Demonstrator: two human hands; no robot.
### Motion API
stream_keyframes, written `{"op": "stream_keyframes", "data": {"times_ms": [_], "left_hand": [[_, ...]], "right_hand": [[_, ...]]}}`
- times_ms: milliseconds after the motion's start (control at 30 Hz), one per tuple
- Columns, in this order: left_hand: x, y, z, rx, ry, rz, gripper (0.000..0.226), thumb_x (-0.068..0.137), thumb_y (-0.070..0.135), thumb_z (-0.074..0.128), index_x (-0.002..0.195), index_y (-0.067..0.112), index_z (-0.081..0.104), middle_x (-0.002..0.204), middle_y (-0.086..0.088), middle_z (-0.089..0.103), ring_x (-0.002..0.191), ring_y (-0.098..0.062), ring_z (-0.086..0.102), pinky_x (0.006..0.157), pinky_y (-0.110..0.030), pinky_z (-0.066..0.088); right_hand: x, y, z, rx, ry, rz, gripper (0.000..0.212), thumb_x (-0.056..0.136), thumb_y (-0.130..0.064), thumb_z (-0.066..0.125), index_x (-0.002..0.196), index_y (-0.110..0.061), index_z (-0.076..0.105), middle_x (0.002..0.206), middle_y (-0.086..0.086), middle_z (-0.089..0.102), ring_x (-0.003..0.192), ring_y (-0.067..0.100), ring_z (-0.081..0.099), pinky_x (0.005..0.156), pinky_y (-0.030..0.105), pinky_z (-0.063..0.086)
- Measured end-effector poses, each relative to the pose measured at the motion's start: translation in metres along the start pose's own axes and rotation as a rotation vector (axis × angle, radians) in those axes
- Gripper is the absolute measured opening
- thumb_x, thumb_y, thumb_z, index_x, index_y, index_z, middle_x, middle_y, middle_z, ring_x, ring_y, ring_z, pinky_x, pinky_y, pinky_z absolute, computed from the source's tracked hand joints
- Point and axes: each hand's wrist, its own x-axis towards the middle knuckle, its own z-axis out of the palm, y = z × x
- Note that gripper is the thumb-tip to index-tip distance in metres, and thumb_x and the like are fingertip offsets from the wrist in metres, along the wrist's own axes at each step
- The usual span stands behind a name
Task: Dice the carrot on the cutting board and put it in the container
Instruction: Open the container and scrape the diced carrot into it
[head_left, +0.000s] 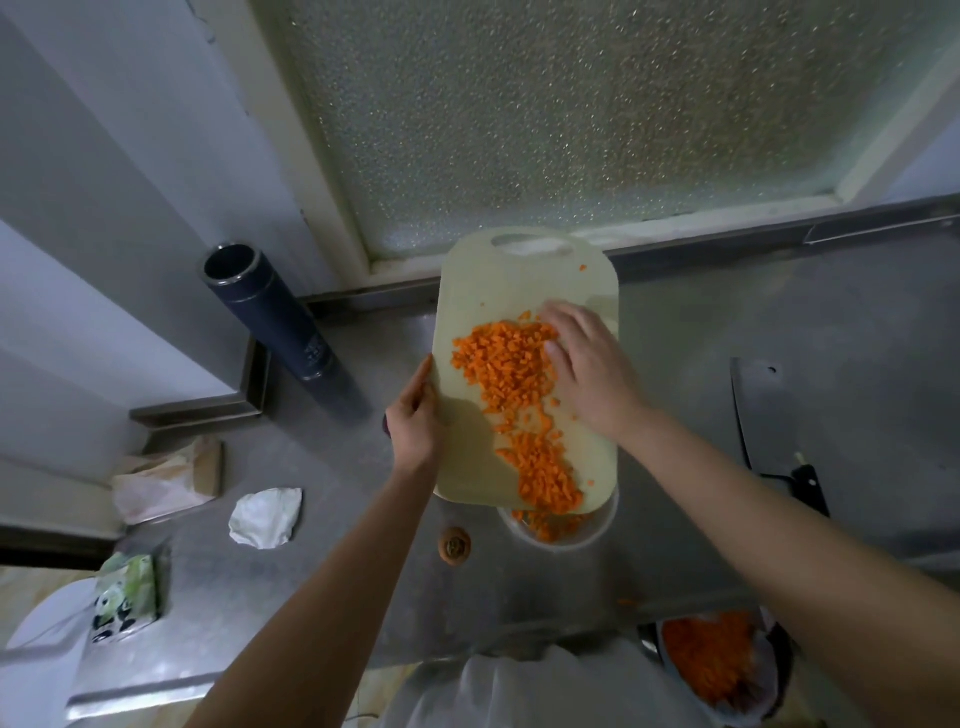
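Observation:
A pale cutting board (488, 280) is lifted and tilted toward me, its near edge over a clear round container (597, 527). Diced carrot (511, 364) covers the board's middle and trails down to the near edge. Some dice lie in the container. My left hand (413, 418) grips the board's left edge. My right hand (587, 364) lies flat on the board, fingers spread, against the right side of the carrot pile. A cut carrot end (455, 544) sits on the counter left of the container.
A cleaver (763, 415) lies on the steel counter at the right. A dark cylinder flask (270, 312) stands at the back left. Crumpled tissue (266, 517) and tissue packs (127, 590) lie at the left. A bowl of diced carrot (711, 660) sits below the counter edge.

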Motion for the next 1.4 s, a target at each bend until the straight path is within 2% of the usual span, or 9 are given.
{"op": "stream_keyframes", "data": {"times_ms": [100, 233, 467, 600, 800, 1000, 1167, 1267, 1400], "left_hand": [[-0.001, -0.005, -0.002, 0.003, -0.035, -0.010, 0.037, 0.098, 0.008, 0.042, 0.131, 0.017, 0.052, 0.131, 0.000, 0.054, 0.123, -0.019, 0.048, 0.108, -0.042, 0.037], [-0.005, -0.006, -0.004, -0.007, -0.111, -0.054, 0.036, 0.098, 0.010, 0.041, 0.130, 0.021, 0.054, 0.128, 0.000, 0.056, 0.119, -0.021, 0.050, 0.107, -0.045, 0.038], [-0.004, -0.002, 0.001, -0.009, -0.121, -0.069, 0.036, 0.097, 0.008, 0.042, 0.130, 0.019, 0.054, 0.129, -0.002, 0.055, 0.118, -0.022, 0.049, 0.106, -0.047, 0.038], [-0.005, 0.001, 0.000, -0.006, -0.126, -0.076, 0.037, 0.098, 0.007, 0.040, 0.131, 0.018, 0.053, 0.128, -0.001, 0.054, 0.118, -0.022, 0.049, 0.107, -0.045, 0.037], [-0.008, 0.004, -0.003, -0.020, -0.154, -0.081, 0.036, 0.098, 0.007, 0.040, 0.130, 0.017, 0.054, 0.128, -0.004, 0.055, 0.115, -0.021, 0.050, 0.104, -0.040, 0.040], [-0.008, 0.009, 0.000, 0.002, -0.175, -0.055, 0.036, 0.099, 0.006, 0.038, 0.131, 0.013, 0.053, 0.114, 0.006, 0.056, 0.102, -0.011, 0.054, 0.099, -0.034, 0.043], [-0.011, 0.010, -0.002, -0.009, -0.192, -0.041, 0.036, 0.098, 0.005, 0.038, 0.130, 0.014, 0.053, 0.115, 0.007, 0.055, 0.103, -0.008, 0.052, 0.098, -0.031, 0.043], [-0.012, 0.013, 0.000, -0.021, -0.199, -0.021, 0.037, 0.098, 0.003, 0.038, 0.130, 0.011, 0.054, 0.105, 0.016, 0.055, 0.095, -0.001, 0.052, 0.083, -0.018, 0.046], [-0.010, 0.012, 0.000, -0.013, -0.211, -0.001, 0.036, 0.097, 0.003, 0.039, 0.131, 0.008, 0.053, 0.104, 0.017, 0.057, 0.091, 0.005, 0.056, 0.079, -0.014, 0.049]], "right_hand": [[0.019, 0.017, -0.003, -0.029, -0.056, 0.095, 0.052, 0.101, -0.026, 0.034, 0.147, -0.004, 0.023, 0.156, 0.010, 0.018, 0.145, 0.021, 0.012, 0.117, 0.025, 0.007], [0.026, 0.034, -0.004, -0.071, -0.132, 0.211, 0.057, 0.102, -0.030, 0.031, 0.149, -0.004, 0.013, 0.158, 0.009, 0.005, 0.146, 0.018, 0.000, 0.113, 0.021, -0.005], [-0.014, 0.014, 0.002, 0.032, -0.275, 0.022, 0.052, 0.100, -0.035, 0.026, 0.148, -0.015, 0.023, 0.156, -0.001, 0.018, 0.144, 0.010, 0.012, 0.114, 0.019, 0.005], [0.008, 0.023, -0.014, -0.020, -0.128, -0.041, 0.057, 0.099, -0.037, 0.020, 0.142, -0.004, 0.035, 0.150, 0.010, 0.034, 0.142, 0.021, 0.023, 0.118, 0.031, 0.013], [0.018, 0.042, -0.013, -0.140, -0.197, 0.184, 0.062, 0.100, -0.040, 0.026, 0.149, -0.004, 0.013, 0.158, 0.009, 0.006, 0.146, 0.019, 0.002, 0.114, 0.022, -0.004], [-0.021, 0.001, -0.003, 0.053, -0.356, -0.021, 0.055, 0.100, -0.036, 0.027, 0.151, -0.019, 0.012, 0.158, -0.010, 0.005, 0.137, -0.004, -0.003, 0.113, 0.019, 0.005], [0.020, 0.021, -0.015, -0.128, -0.177, 0.035, 0.057, 0.101, -0.035, 0.027, 0.149, -0.006, 0.014, 0.158, 0.007, 0.010, 0.145, 0.013, -0.002, 0.116, 0.022, -0.006], [0.022, 0.023, -0.010, -0.126, -0.250, 0.101, 0.061, 0.101, -0.036, 0.027, 0.150, -0.006, 0.008, 0.159, 0.007, 0.003, 0.146, 0.016, -0.004, 0.116, 0.024, -0.007], [-0.006, 0.001, -0.005, 0.084, -0.395, -0.029, 0.056, 0.101, -0.037, 0.026, 0.151, -0.019, 0.009, 0.158, -0.009, 0.002, 0.141, -0.001, -0.002, 0.111, 0.015, 0.000]]}}
